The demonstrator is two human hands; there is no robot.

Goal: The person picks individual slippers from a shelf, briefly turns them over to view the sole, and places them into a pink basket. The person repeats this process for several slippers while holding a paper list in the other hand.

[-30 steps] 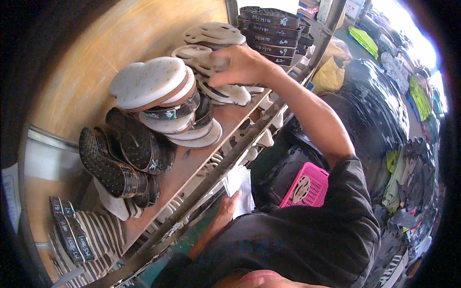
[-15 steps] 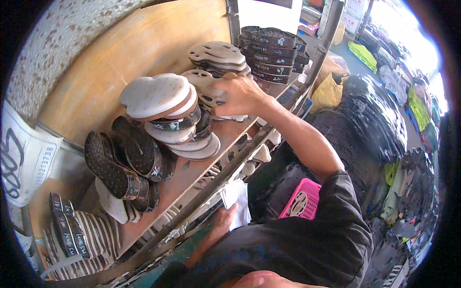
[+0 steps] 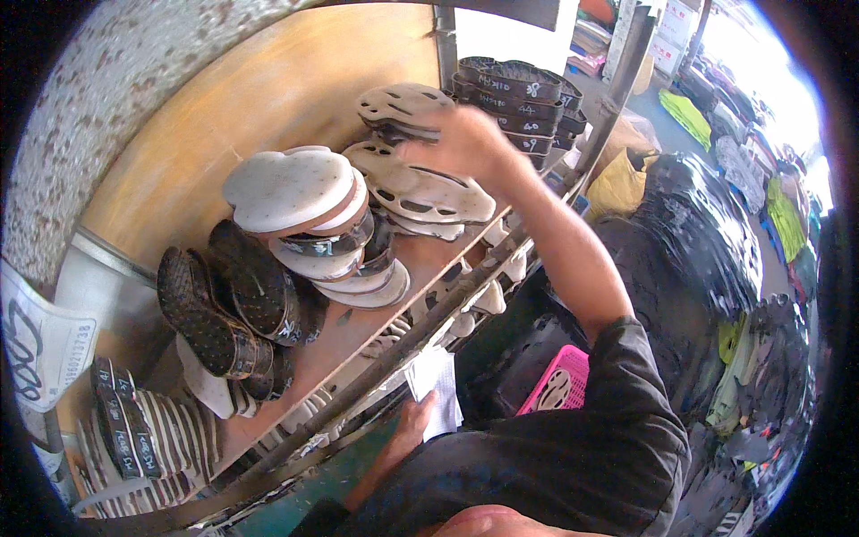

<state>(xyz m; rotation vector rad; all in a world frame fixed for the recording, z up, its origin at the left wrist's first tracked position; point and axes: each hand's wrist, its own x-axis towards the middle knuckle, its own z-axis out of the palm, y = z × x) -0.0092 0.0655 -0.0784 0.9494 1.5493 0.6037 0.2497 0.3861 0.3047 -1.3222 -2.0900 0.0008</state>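
My right hand (image 3: pixel 470 148) is stretched over beige sole-shaped pieces with oval holes. Its fingers are smeared by motion, at the edge of the farther stack of these pieces (image 3: pixel 394 100). Below and in front of the hand lies a nearer beige piece with holes (image 3: pixel 443 199), resting on others. Down by the shelf's front edge, my left hand (image 3: pixel 416 416) is closed on folded white paper (image 3: pixel 436 385) with a faint grid. Left of the right hand stands a tilted pile of white sole-shaped blocks (image 3: pixel 291 188) with dark bands between them.
Dark studded sole-shaped forms (image 3: pixel 201 309) lean farther left, above a row of striped stacked pieces (image 3: pixel 170 430). Behind my right hand are stacked dark bands (image 3: pixel 510 98). A metal rail (image 3: pixel 358 380) runs along the shelf front. A pink basket (image 3: pixel 573 371) and dark sheet piles (image 3: pixel 680 233) sit to the right.
My right hand has risen off the nearer beige piece and moved toward the farther stack. That nearer piece now lies farther right, toward the shelf edge. The left hand still holds the paper.
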